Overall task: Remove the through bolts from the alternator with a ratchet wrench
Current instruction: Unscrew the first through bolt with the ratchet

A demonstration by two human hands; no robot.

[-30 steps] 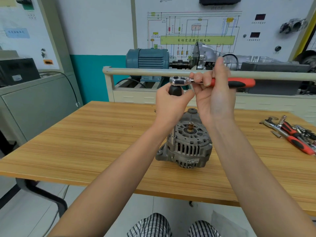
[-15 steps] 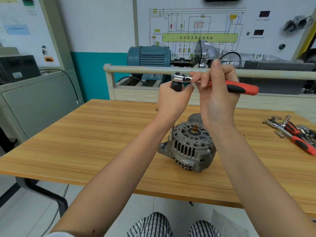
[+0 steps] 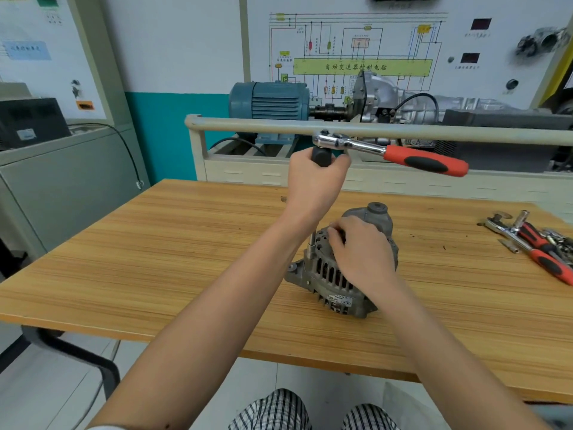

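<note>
Under right hand (image 3: 361, 252): alternator (image 3: 338, 274) (tabletop)

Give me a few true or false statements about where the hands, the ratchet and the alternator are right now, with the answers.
1. The left hand grips the black part under the ratchet wrench head. True.
2. The right hand holds the ratchet's red handle. False: it rests on the alternator; nothing holds the handle.
3. The alternator sits on the wooden table. True.
4. The spare tools lie at the table's left edge. False: they lie at the right.
5. The extension stands lowered onto the alternator's edge. True.
</note>
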